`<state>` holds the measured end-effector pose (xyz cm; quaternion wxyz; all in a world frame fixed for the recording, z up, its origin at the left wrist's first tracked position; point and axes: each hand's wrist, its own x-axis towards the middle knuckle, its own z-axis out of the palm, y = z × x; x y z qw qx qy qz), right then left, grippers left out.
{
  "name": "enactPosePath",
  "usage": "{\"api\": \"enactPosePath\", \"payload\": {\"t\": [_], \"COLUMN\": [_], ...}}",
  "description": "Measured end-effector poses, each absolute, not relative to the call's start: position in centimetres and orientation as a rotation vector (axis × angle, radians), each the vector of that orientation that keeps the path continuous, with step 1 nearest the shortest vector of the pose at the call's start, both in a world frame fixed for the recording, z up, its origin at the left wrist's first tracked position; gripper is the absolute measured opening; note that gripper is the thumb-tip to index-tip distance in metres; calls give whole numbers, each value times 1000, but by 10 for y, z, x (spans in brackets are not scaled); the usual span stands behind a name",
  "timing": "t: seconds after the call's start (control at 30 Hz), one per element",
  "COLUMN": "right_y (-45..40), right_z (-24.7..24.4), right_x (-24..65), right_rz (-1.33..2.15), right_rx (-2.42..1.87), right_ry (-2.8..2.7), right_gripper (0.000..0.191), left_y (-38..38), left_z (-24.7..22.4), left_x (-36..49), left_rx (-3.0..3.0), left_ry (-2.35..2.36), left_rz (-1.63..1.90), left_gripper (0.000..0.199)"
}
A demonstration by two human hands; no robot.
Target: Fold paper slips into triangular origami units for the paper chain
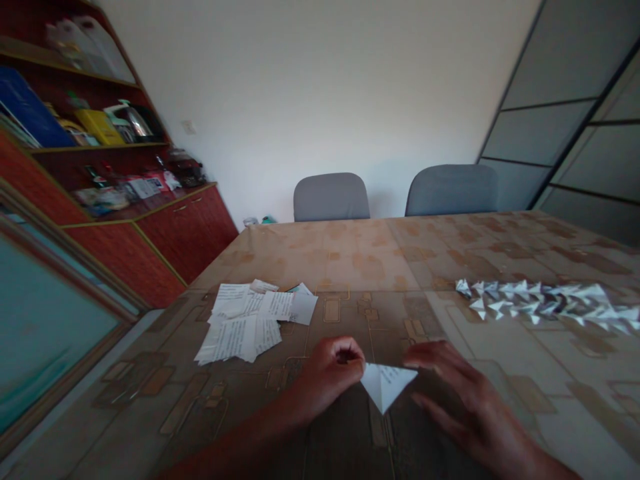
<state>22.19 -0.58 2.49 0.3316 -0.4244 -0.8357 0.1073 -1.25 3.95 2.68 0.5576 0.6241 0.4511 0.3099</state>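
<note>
A small sheet of printed paper, folded into a triangle with its point downward, is held just above the table. My left hand pinches its left corner between thumb and fingers. At the opposite corner is my right hand, its thumb and fingers apart, with the index fingertip beside or lightly touching the paper's edge. A crease runs down the middle of the triangle. To the left lies a loose pile of printed paper pieces. Rows of folded paper pieces with pointed tips stand on the right.
A patterned cloth covers the table. Beyond its far edge are two grey chairs, one in the middle and one to the right. A red-brown cabinet with loaded shelves stands at the left. Grey panelled doors are at the right.
</note>
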Motion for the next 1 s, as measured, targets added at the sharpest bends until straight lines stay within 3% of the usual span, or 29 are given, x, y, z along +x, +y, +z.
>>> {"api": "enactPosePath", "payload": {"t": [0.1, 0.33, 0.5, 0.7, 1.0], "right_y": [-11, -8, -7, -10, -11], "right_z": [23, 21, 17, 9, 12], "right_x": [212, 207, 210, 212, 206], "right_rz": [240, 242, 165, 246, 265], "right_rx": [-1023, -992, -1020, -1133, -1093], "right_ry": [-2279, -2259, -2153, -1993, -2022], "right_gripper": [35, 12, 16, 8, 14], "left_y": [38, 36, 32, 23, 15], "left_z": [23, 23, 24, 24, 14], "left_x": [-11, -10, -10, -5, 3], "left_rx": [1495, 1527, 1474, 1422, 1733], "left_ry": [1054, 1055, 981, 872, 1063], "left_rz": [684, 650, 650, 674, 845], "left_gripper": [7, 10, 24, 36, 16]}}
